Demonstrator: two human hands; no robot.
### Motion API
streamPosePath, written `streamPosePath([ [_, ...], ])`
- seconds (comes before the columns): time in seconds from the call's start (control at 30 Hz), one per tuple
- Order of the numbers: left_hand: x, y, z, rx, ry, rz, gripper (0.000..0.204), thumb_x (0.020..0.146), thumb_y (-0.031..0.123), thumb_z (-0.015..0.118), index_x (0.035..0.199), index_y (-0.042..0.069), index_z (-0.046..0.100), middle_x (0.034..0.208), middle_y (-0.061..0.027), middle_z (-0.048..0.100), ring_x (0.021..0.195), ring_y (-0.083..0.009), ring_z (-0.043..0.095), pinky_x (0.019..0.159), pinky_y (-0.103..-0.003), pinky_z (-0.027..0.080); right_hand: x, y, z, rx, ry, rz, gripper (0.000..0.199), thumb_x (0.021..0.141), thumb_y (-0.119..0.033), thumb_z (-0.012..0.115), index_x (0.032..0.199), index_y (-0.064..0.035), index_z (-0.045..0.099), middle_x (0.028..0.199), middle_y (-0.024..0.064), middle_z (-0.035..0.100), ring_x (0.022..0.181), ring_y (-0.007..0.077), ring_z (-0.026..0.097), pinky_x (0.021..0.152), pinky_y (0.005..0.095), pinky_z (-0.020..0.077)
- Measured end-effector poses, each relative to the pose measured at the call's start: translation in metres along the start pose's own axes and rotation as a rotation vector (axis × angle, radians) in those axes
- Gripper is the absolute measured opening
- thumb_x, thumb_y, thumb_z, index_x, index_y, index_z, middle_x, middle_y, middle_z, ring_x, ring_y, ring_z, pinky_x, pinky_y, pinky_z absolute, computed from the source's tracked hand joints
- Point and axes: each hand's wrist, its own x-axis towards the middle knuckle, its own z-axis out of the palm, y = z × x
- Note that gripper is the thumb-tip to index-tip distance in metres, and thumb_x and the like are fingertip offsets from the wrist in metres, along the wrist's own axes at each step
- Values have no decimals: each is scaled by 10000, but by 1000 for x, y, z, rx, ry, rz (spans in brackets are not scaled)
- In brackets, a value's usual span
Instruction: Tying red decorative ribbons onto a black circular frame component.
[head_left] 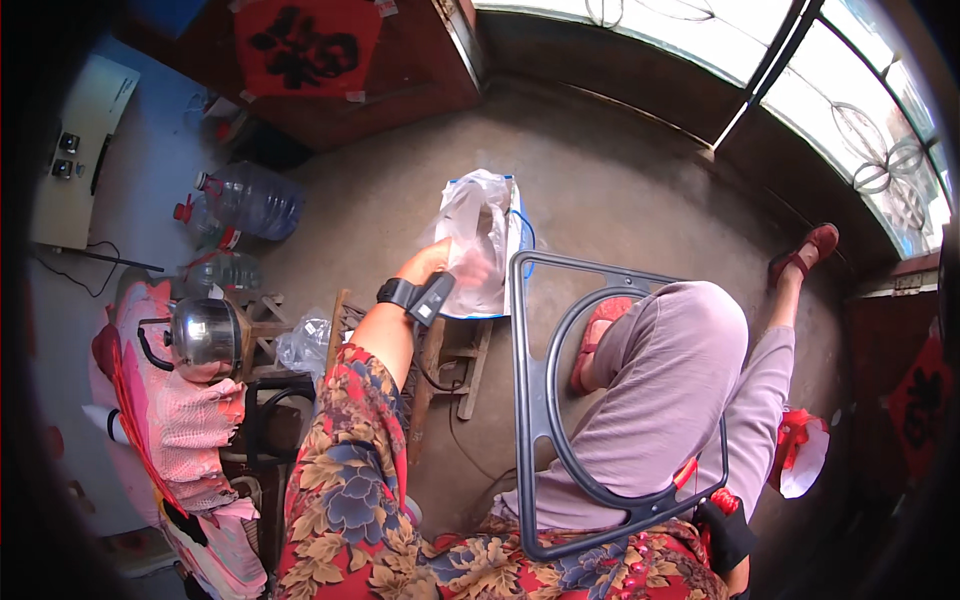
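Note:
Ahead of me, my left hand [458,266] reaches over a crumpled clear plastic bag [472,212]; its fingers are smeared by motion, and a grip cannot be made out. The bag lies on a white, blue-edged box or board [514,230]. A black wristband [398,291] with a small device circles my left wrist. Across my lap leans a dark grey plastic frame [524,400] with a large round opening. Near its lower right corner is my right wrist, in a black band [730,535]; that hand's fingers are hidden. Red coiled or beaded material [725,499] shows beside it.
To the left, a steel kettle [205,338] stands near pink cloth [195,430]. Large plastic bottles [255,200] are by the wall. A wooden stool [478,375] is below the bag. A red-and-white bag [803,452] lies at right. Windowed doors [740,125] are at the back.

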Motion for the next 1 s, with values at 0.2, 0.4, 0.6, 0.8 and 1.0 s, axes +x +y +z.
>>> streamPosePath([
  [0.2,73,-43,-12,845,55,361,97,807,112,557,826,35,614,770,-82,633,714,-161,594,608,-294,475,-2,-1,5,35,-4,84,137,723,-38,599,861,-39,597,715,91,553,667,226,548,577,313,428],
  [0.4,97,-75,-27,1114,199,626,64,693,111,572,701,49,588,648,-127,564,639,-264,563,590,-391,456,8,-21,-1,60,39,191,129,730,-48,600,858,-38,601,713,87,556,664,218,547,578,309,428],
  [0.6,144,-112,-98,985,353,428,263,814,220,535,847,-17,645,846,-242,627,822,-400,603,724,-426,482,20,-25,-11,91,70,250,121,737,-58,602,856,-37,604,710,83,560,660,210,547,578,305,428],
  [0.8,142,-119,-119,844,376,307,335,870,241,548,1009,-57,611,931,-159,655,836,-251,626,741,-348,499,26,-31,-18,131,69,323,115,744,-68,603,854,-35,608,707,79,563,657,202,546,578,301,428],
  [1.0,113,-89,-42,600,225,323,431,901,334,507,1108,-38,578,950,-140,650,809,-263,623,706,-348,505,26,-21,-20,169,66,379,110,751,-78,605,851,-34,611,704,74,566,653,194,546,579,297,428],
])
